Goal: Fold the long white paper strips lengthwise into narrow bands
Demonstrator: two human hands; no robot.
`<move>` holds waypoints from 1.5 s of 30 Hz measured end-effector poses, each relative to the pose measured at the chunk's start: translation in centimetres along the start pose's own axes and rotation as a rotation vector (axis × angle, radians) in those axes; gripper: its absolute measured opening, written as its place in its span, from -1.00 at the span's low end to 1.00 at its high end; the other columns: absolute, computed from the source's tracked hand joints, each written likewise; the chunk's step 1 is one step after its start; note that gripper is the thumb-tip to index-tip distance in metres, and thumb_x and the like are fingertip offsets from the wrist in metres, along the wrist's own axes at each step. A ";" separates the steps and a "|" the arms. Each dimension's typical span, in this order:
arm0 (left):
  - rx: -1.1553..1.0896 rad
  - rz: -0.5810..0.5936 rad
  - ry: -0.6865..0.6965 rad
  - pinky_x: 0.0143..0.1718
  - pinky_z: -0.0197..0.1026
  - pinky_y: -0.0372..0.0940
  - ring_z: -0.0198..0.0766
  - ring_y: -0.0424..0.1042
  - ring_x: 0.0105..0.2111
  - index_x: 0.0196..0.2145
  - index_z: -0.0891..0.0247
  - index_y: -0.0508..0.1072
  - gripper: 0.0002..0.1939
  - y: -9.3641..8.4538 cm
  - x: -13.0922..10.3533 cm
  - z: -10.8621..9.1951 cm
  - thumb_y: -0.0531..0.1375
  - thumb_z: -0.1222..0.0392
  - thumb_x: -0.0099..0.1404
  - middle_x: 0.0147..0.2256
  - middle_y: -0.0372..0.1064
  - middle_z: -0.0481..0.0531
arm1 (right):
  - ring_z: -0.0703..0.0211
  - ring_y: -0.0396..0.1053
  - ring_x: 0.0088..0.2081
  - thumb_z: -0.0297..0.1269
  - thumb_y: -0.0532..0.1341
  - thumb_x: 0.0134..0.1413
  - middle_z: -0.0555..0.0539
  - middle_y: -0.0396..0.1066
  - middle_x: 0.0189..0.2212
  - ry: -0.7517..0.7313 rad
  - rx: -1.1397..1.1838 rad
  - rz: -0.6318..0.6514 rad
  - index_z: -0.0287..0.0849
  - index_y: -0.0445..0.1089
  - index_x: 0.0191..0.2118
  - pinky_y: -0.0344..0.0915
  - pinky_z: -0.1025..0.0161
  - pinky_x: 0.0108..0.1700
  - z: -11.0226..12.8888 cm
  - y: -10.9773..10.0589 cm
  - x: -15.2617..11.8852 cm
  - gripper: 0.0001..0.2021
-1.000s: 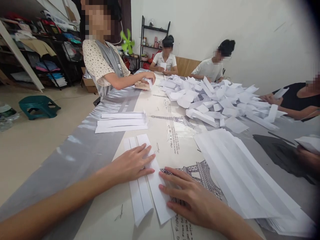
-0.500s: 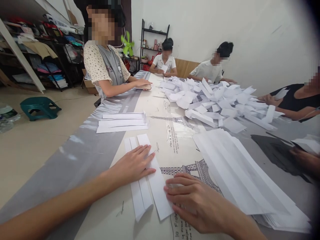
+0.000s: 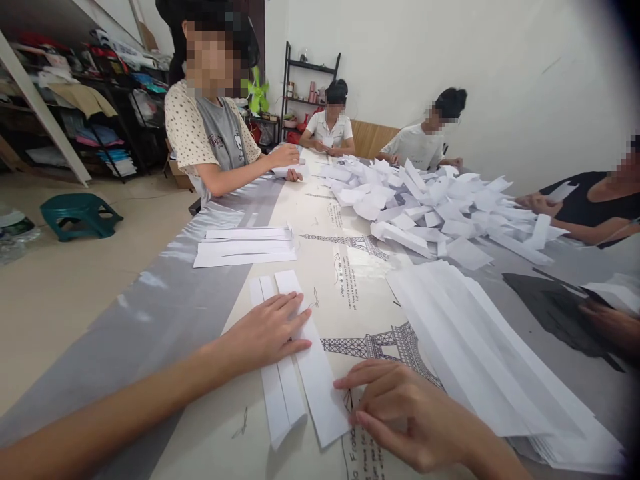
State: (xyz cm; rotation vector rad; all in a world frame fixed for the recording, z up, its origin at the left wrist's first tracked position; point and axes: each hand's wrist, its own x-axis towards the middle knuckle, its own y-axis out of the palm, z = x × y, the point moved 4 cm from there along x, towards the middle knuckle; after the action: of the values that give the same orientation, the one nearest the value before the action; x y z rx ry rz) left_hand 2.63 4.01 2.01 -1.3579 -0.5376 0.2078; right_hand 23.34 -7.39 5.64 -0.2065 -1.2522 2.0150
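Note:
Two long folded strips of white paper lie side by side on the printed tablecloth in front of me. My left hand (image 3: 277, 327) rests flat across both, fingers stretched out over the right folded paper strip (image 3: 320, 393). Under its palm passes the left folded paper strip (image 3: 283, 393), whose near end curls up a little. My right hand (image 3: 405, 410) is beside the near right edge of the right strip, its index finger extended at that edge and the other fingers loosely bent. Nothing shows in its grasp.
A stack of white paper sheets (image 3: 490, 353) lies at my right. Folded strips (image 3: 245, 245) lie farther off to the left. A big heap of folded papers (image 3: 440, 207) covers the far right of the table. Several people work around it; a green stool (image 3: 80, 217) stands on the floor.
My right hand has shifted slightly right and down, its fingers bending more. My left hand has stayed in place. The person at the far left has raised one hand off a paper bundle.

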 end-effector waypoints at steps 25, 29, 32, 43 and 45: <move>-0.127 -0.003 0.033 0.24 0.07 0.21 0.08 0.30 0.27 0.24 0.37 0.32 -0.34 -1.1 -0.1 -3.0 -0.08 -0.25 0.55 0.28 0.27 0.33 | -0.13 0.34 0.03 -0.43 0.05 0.41 -0.30 0.33 0.13 0.158 -0.447 -0.051 -0.26 0.37 0.14 0.46 -0.10 -0.02 -1.0 1.7 2.0 -0.70; -0.142 -0.001 0.017 0.23 0.05 0.22 0.07 0.31 0.26 0.27 0.43 0.27 -0.28 -1.0 0.0 -2.8 -0.11 -0.27 0.55 0.27 0.27 0.35 | -0.06 0.38 -0.09 -0.44 0.05 0.40 -0.26 0.42 -0.05 0.086 -0.455 -0.012 -0.30 0.43 -0.02 0.47 -0.03 -0.09 0.1 1.8 1.9 -0.78; -0.167 0.016 0.009 0.22 0.02 0.22 0.07 0.31 0.24 0.31 0.49 0.22 -0.24 -1.2 0.1 -2.6 -0.07 -0.28 0.53 0.27 0.27 0.38 | -0.01 0.38 -0.21 -0.43 0.04 0.40 -0.21 0.42 -0.18 0.068 -0.433 0.007 -0.32 0.44 -0.07 0.47 0.02 -0.19 0.3 1.9 1.8 -0.78; -0.167 0.042 -0.053 0.25 0.12 0.16 0.20 0.12 0.35 0.28 0.38 0.24 -0.29 -0.5 0.0 -2.4 -0.06 -0.29 0.51 0.36 0.10 0.36 | 0.09 0.38 -0.27 -0.38 0.04 0.41 -0.14 0.39 -0.24 0.116 -0.364 -0.010 -0.29 0.44 -0.06 0.43 0.12 -0.26 -0.4 2.1 1.4 -0.76; -0.162 0.072 -0.055 0.26 0.11 0.15 0.19 0.09 0.37 0.29 0.38 0.21 -0.29 -0.6 0.0 -2.4 -0.07 -0.29 0.51 0.39 0.03 0.38 | 0.09 0.38 -0.29 -0.38 0.04 0.41 -0.13 0.38 -0.25 0.118 -0.358 -0.005 -0.28 0.44 -0.06 0.42 0.12 -0.28 -0.3 2.0 1.5 -0.77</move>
State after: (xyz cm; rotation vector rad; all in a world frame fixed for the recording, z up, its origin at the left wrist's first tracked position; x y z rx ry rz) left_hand 3.71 1.83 2.33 -1.5344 -0.5612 0.2658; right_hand 21.41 -6.70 4.17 -0.4858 -1.5262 1.7340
